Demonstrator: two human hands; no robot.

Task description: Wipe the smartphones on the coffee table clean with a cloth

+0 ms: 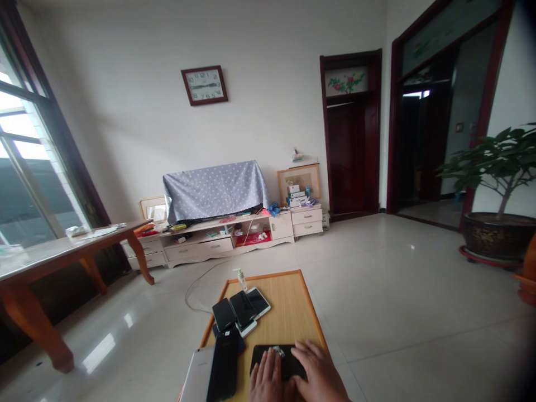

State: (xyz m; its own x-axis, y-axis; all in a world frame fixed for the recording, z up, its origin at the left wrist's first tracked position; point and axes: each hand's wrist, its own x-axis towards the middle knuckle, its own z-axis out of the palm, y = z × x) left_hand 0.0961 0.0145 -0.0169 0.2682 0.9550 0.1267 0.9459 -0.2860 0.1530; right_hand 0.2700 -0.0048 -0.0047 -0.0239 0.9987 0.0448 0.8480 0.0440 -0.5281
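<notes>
~8 phones (243,308), 2 hands (268,379), 1 pump btl (240,279)

Hands (318,371) hide black phone (293,357); silver phone (196,377) cut off btm.

Left hand (266,379) and right hand (318,371) rest on a black phone (268,354) on a wooden tray (288,312)

From here, my right hand (320,371) has room to pass up over the wooden board (288,307), along its right side toward the upper right corner. Moving left, my left hand (266,379) runs into the black phone (224,365) and silver phone (196,377) at lower left. Farther up, the phone pile (243,310) and pump bottle (240,279) stand in the way.
</notes>
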